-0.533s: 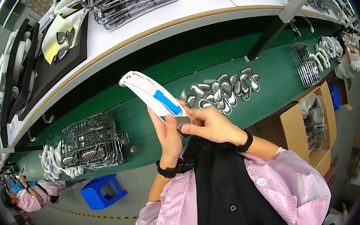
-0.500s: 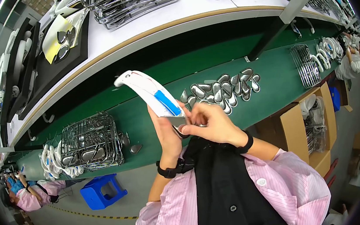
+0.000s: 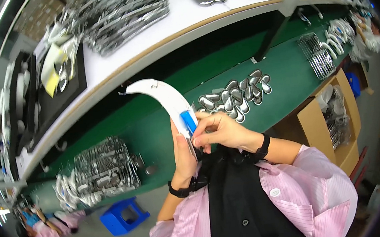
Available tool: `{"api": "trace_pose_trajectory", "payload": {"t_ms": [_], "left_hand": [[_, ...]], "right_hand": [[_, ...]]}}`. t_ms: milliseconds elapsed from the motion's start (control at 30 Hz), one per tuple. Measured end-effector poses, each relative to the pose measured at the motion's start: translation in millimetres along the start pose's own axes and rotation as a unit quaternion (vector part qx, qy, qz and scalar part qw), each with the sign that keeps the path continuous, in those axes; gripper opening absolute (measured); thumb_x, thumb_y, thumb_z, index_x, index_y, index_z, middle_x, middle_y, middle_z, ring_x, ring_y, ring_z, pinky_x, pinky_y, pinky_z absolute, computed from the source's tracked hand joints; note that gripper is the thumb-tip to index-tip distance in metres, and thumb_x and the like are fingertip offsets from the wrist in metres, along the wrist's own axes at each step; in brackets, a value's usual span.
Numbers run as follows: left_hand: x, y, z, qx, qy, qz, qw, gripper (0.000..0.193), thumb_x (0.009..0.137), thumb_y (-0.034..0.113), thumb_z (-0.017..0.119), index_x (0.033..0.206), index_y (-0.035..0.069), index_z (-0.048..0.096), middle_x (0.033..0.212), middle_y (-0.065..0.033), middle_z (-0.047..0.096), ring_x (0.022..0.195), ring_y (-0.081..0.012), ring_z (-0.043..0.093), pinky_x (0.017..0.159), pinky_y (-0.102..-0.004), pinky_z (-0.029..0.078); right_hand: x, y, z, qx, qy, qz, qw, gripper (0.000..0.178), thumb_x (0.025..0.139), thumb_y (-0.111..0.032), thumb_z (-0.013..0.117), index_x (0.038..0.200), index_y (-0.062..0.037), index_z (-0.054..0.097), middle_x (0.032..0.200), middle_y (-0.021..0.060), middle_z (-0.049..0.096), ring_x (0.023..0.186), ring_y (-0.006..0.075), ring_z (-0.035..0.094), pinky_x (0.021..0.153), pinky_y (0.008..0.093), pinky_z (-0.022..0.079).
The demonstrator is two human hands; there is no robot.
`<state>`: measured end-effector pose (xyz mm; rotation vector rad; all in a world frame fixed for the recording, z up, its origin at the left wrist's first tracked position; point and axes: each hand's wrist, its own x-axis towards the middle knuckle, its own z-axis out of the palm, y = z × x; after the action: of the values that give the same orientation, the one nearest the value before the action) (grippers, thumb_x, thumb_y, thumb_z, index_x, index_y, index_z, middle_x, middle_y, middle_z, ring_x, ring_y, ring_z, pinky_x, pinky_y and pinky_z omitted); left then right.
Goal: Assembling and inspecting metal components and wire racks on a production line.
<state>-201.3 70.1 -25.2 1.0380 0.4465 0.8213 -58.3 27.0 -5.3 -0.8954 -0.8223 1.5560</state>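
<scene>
My left hand [image 3: 185, 160] is closed round the lower end of a white curved plastic piece [image 3: 165, 96], whose narrow tip points up and to the left. A blue strip [image 3: 188, 121] lies along its lower part. From the right, my right hand [image 3: 226, 132] pinches at the piece's lower edge, just under the blue strip, and its fingertips partly hide that spot. Below the strip a shiny metallic surface shows between the hands. Beyond my right hand, several chrome teardrop-shaped parts [image 3: 236, 96] lie in a loose group on the green bench [image 3: 282, 75].
At the left stand a stack of wire racks [image 3: 105, 169] and white curved pieces [image 3: 70, 186]. A white shelf [image 3: 198, 22] runs above the bench. A blue stool [image 3: 124, 216] sits below left; an open cardboard box [image 3: 313, 124] is at right. Other people work at both ends.
The white piece has turned so its broad face shows less and the blue strip looks narrower. My right fingers have moved up toward the strip. The whole view has tilted.
</scene>
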Motion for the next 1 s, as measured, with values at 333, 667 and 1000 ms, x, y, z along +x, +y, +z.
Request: {"api": "trace_pose_trajectory", "payload": {"t_ms": [333, 667, 1000], "left_hand": [[35, -62, -53, -0.057, 0.038, -0.159, 0.985, 0.049, 0.099, 0.041, 0.04, 0.126, 0.001, 0.047, 0.099, -0.0075, 0.059, 0.074, -0.0141, 0.053, 0.06, -0.0253, 0.042], [109, -139, -136, 0.099, 0.01, -0.303, 0.948, 0.075, 0.085, -0.001, 0.06, 0.147, 0.012, 0.022, 0.095, -0.0129, 0.061, 0.076, -0.0177, 0.062, 0.057, -0.0277, 0.052], [161, -169, -218, 0.249, -0.029, -0.247, 0.936, 0.054, 0.087, 0.007, 0.062, 0.134, 0.005, 0.036, 0.111, -0.0133, 0.058, 0.079, -0.0214, 0.064, 0.059, -0.0295, 0.052]], "right_hand": [[16, 31, -48, -0.097, 0.036, -0.055, 0.993, 0.018, 0.087, -0.015, 0.068, 0.096, 0.0008, 0.065, 0.118, 0.0096, 0.053, 0.064, 0.012, 0.062, 0.056, 0.0231, 0.053], [-132, 151, -211, -0.421, 0.377, 0.147, 0.812, 0.04, 0.085, -0.047, 0.061, 0.098, -0.0106, 0.07, 0.093, 0.0083, 0.07, 0.084, 0.0241, 0.066, 0.074, 0.0363, 0.051], [-235, 253, -237, -0.311, 0.443, 0.424, 0.726, 0.055, 0.081, -0.053, 0.059, 0.112, -0.0086, 0.068, 0.112, 0.015, 0.066, 0.107, 0.0325, 0.061, 0.092, 0.0404, 0.047]]}}
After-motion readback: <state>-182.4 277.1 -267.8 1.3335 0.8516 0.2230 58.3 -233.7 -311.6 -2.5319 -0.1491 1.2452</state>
